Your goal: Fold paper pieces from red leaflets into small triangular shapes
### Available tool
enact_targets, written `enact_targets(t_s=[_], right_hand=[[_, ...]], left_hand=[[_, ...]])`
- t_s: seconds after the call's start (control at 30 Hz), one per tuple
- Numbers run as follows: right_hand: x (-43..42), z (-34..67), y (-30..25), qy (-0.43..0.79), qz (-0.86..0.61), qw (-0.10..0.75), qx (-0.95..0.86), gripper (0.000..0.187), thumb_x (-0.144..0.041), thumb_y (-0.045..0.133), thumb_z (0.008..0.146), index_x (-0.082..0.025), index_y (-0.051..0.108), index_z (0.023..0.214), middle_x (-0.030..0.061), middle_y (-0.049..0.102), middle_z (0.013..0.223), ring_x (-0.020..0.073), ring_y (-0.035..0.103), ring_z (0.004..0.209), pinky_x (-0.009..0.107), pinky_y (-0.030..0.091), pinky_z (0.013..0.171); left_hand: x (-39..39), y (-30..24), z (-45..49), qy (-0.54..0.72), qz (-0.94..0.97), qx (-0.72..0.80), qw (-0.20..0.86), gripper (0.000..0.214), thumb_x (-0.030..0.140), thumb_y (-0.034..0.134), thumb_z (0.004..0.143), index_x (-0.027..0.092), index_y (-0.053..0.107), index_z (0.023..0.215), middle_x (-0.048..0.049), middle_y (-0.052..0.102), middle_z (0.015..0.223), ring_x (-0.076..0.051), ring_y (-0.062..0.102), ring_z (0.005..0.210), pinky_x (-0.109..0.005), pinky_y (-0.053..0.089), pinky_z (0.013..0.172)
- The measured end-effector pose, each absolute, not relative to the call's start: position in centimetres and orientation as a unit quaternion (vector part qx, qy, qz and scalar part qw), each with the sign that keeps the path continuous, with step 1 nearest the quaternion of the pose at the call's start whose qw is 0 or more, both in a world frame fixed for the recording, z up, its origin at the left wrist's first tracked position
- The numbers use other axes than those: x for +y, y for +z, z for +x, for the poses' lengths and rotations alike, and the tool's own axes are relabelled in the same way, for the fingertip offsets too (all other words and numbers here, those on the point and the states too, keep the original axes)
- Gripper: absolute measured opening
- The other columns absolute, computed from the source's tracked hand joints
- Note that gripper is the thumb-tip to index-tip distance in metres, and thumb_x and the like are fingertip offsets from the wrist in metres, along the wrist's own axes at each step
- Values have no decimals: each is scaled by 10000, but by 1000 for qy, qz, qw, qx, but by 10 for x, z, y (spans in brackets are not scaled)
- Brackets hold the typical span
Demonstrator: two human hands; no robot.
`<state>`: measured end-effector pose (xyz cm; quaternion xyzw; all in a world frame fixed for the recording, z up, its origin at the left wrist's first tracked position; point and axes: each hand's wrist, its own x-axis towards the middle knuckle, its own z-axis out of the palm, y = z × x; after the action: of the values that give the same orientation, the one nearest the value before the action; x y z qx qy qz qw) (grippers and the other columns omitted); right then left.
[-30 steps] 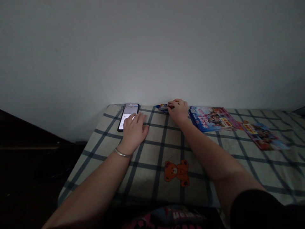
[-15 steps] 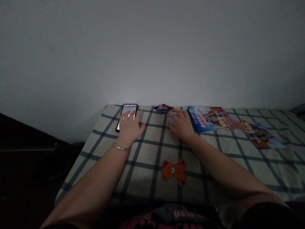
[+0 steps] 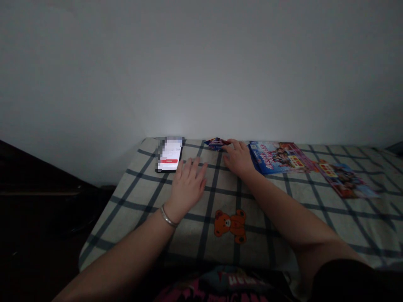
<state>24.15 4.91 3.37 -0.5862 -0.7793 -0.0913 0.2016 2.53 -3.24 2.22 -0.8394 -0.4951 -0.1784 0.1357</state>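
A lit phone (image 3: 170, 155) lies near the far left corner of a checked cloth (image 3: 283, 209). My left hand (image 3: 188, 184) rests flat on the cloth just right of the phone, fingers stretched out, holding nothing; a silver bracelet circles its wrist. My right hand (image 3: 239, 158) lies on the cloth near the wall, fingers spread, its fingertips touching or almost touching a small blue and red packet (image 3: 215, 143). A blue picture box (image 3: 277, 156) lies right beside that hand.
A second colourful booklet (image 3: 344, 178) lies further right on the cloth. An orange bear (image 3: 231, 224) is printed on the cloth near me. A pale wall (image 3: 201, 67) rises directly behind. The dark drop beyond the cloth's left edge shows nothing.
My left hand has come off the phone and slid back and right onto the cloth. My right hand, closed at the packet a second ago, now lies with spread fingers beside it.
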Motion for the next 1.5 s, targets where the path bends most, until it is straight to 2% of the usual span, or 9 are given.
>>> enact_targets(t_s=[0.23,0.37,0.47,0.57,0.7,0.87,0.97,1.17,1.5], right_hand=[[65,243,32,-148,-529,156,-821,348,-173,456,941,-212,670,1213,81,578,1365,302,391,1243,439,310,1017],[80,241,35,-146,-525,152,-824,293,-233,462,966,-227,724,1095,76,642,1263,298,400,1201,435,318,977],[88,238,39,-153,-538,163,-813,283,-255,467,970,-240,724,1086,68,662,1219,293,398,1179,440,313,963],[89,239,39,-167,-542,166,-807,298,-221,458,959,-211,722,1098,86,626,1283,295,408,1178,437,321,947],[89,249,34,-166,-559,150,-798,308,-201,464,947,-217,723,1113,99,571,1371,294,438,1161,440,337,932],[96,249,36,-125,-591,168,-779,259,-273,498,960,-250,741,1048,76,635,1269,279,477,1118,417,365,911],[106,236,41,-63,-617,182,-763,255,-282,511,962,-270,726,1097,72,678,1162,255,526,1054,377,407,887],[118,208,46,-17,-585,174,-792,268,-284,498,972,-235,718,1115,82,676,1173,239,556,1070,349,442,924],[127,207,32,61,-625,255,-735,242,-294,557,932,-240,692,1126,61,701,1084,217,611,994,349,475,901]], left_hand=[[-43,21,39,-139,-869,-458,124,497,257,551,906,174,515,1394,-149,467,1483,-365,417,1360,-577,276,1149],[-21,35,45,-146,-865,-473,77,430,317,584,892,162,578,1293,-165,528,1408,-363,472,1283,-531,431,1022],[-2,37,47,-150,-855,-492,59,398,300,567,908,144,573,1273,-162,598,1294,-329,533,1188,-482,473,966],[4,29,46,-143,-842,-516,64,400,302,579,904,137,571,1269,-164,603,1283,-333,546,1162,-491,480,951],[-1,14,39,-150,-847,-506,66,427,324,569,918,142,556,1303,-161,547,1382,-343,492,1263,-498,453,1010],[-4,4,36,-179,-842,-505,66,437,304,544,927,139,548,1332,-157,534,1408,-340,468,1303,-500,418,1064],[-2,2,36,-182,-841,-505,61,452,307,545,926,127,548,1341,-157,525,1418,-345,459,1308,-505,411,1072],[-1,4,36,-166,-840,-513,54,456,317,555,925,138,553,1345,-138,522,1425,-335,452,1311,-486,403,1085],[-3,8,33,-158,-845,-508,46,465,329,559,926,152,546,1356,-133,505,1448,-333,446,1329,-490,403,1089]])
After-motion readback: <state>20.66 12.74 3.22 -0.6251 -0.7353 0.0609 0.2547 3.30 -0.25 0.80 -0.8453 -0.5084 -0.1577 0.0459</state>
